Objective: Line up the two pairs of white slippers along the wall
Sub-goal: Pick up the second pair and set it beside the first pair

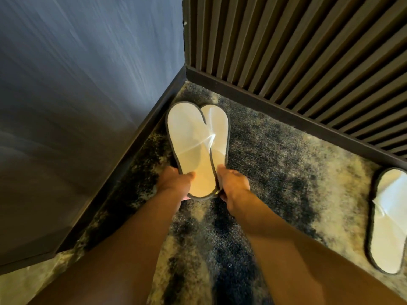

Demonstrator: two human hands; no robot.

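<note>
Two white slippers with dark edging are held toes-forward over the carpet near the room corner. The left slipper [187, 137] partly overlaps the right slipper [218, 128]. My left hand [175, 180] grips the heel of the left one, thumb on its insole. My right hand [232, 182] grips the heel of the right one. Another white slipper [387, 219] lies on the carpet at the far right edge, beside the slatted wall; its partner is out of view.
A blue-grey wall [88, 84] with a dark baseboard runs on the left. It meets a brown slatted wall [286, 40] at the corner. The floor is mottled dark blue and beige carpet [275, 161].
</note>
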